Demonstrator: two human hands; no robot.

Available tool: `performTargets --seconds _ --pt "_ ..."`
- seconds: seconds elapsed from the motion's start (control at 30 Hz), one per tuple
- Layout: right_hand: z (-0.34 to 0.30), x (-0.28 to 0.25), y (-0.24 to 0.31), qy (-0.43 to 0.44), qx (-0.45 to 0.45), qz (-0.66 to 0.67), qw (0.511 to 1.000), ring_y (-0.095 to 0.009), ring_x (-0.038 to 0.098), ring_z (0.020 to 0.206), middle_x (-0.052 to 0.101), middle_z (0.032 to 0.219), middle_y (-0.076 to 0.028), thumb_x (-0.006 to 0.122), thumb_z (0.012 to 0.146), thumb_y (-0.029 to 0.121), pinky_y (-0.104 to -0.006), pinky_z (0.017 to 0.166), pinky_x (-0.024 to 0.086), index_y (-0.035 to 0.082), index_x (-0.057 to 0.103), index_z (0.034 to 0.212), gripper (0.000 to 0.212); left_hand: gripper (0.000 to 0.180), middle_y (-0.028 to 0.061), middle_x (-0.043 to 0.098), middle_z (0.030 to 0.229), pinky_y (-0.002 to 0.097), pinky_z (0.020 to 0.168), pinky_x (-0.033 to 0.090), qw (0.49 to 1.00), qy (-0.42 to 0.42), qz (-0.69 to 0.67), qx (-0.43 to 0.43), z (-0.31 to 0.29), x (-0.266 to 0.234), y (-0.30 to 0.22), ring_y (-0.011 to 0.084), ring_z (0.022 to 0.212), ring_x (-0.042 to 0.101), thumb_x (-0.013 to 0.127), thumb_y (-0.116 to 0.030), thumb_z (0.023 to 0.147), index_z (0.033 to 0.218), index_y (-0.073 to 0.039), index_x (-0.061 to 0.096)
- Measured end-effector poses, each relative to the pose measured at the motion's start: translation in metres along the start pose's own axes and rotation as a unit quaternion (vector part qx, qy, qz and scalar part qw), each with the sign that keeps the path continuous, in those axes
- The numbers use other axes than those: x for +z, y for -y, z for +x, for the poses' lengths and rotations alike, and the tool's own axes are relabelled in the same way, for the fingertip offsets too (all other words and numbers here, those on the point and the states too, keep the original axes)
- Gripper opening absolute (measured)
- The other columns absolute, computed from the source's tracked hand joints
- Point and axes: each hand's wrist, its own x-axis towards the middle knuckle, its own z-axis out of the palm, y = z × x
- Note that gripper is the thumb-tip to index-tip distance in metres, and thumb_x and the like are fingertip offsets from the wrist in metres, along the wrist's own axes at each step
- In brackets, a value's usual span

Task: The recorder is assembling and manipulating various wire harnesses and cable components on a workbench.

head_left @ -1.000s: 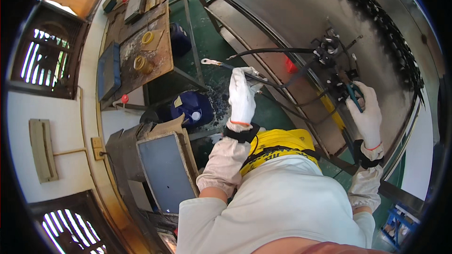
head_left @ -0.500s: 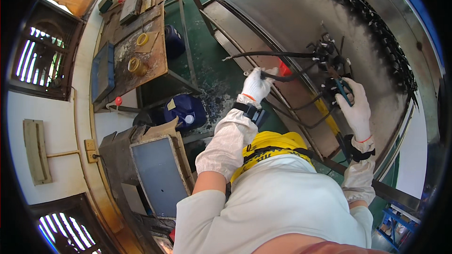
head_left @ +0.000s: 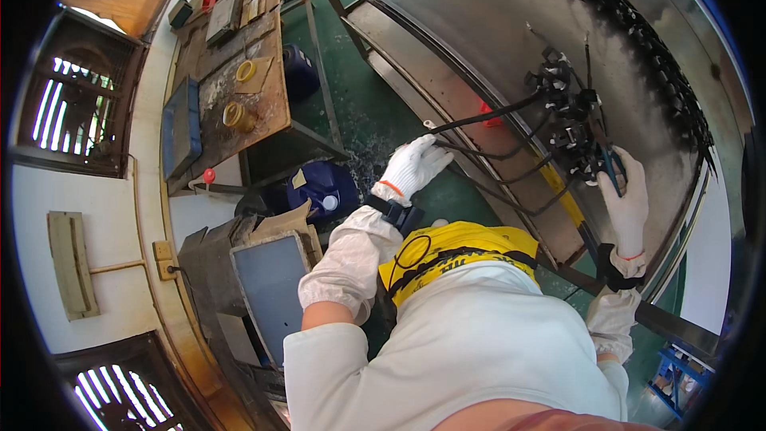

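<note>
The black cable [head_left: 471, 120], jutting past the left edge of the steel desk [head_left: 463, 24], looked springy yet light, best taken behind its lug [head_left: 429, 124], where I couldn't tell whether the left grip [head_left: 411, 168] held it, while over the desk the right grip [head_left: 628, 203] was wrapped round pliers [head_left: 612, 172]

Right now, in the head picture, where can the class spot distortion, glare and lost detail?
Head view: dark corners, with the edges of the metal tabletop bowing; head view: the lower-left window blown out white between its bars; head view: soft sheen on the tabletop; head view: black fittings beside the right hand losing detail.
</note>
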Motion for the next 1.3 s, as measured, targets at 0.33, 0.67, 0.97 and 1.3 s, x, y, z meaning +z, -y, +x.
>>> performTargets --seconds 0.33,0.67,0.97,1.3 --pt "-0.019 -0.002 0.002 -0.027 -0.006 0.008 1.000 -0.015 0.058 0.091 0.056 0.109 -0.006 0.066 0.080 0.010 -0.0275 0.082 0.046 0.009 0.055 0.123 0.044 0.037 0.0202 0.058 0.112 0.0333 0.081 0.051 0.983 0.164 -0.003 -0.084 -0.014 0.020 0.011 0.0258 0.088 0.059 0.042 -0.015 0.098 0.126 0.010 0.042" --pt "-0.034 -0.010 0.014 -0.032 0.047 -0.019 0.998 -0.016 0.056 0.079 0.055 0.102 -0.005 0.068 0.076 0.014 -0.0284 0.075 0.047 0.010 0.055 0.122 0.047 0.054 0.0086 0.046 0.132 0.0429 0.106 0.033 0.961 0.060 -0.164 0.214 0.031 0.064 0.001 0.0262 0.121 0.042 0.043 -0.055 0.093 0.121 -0.008 0.049" --pt "-0.059 -0.021 -0.007 -0.064 0.065 -0.015 0.996 -0.019 0.056 0.081 0.055 0.104 -0.007 0.069 0.076 0.016 -0.0303 0.074 0.047 0.009 0.055 0.121 0.048 0.031 0.0050 0.055 0.074 0.0332 0.069 0.048 0.804 0.291 0.333 0.398 -0.018 0.144 0.008 0.0190 0.067 0.056 0.044 -0.032 0.099 0.088 -0.004 0.051" --pt "-0.063 -0.050 0.007 -0.184 0.044 -0.106 0.976 -0.021 0.056 0.081 0.055 0.104 -0.007 0.072 0.072 0.020 -0.0330 0.075 0.047 0.012 0.056 0.121 0.053 0.013 0.0153 0.061 0.078 0.0385 0.063 0.047 0.513 0.252 0.685 0.452 -0.062 0.181 0.081 0.0341 0.072 0.060 0.058 -0.017 0.089 0.091 -0.006 0.063"
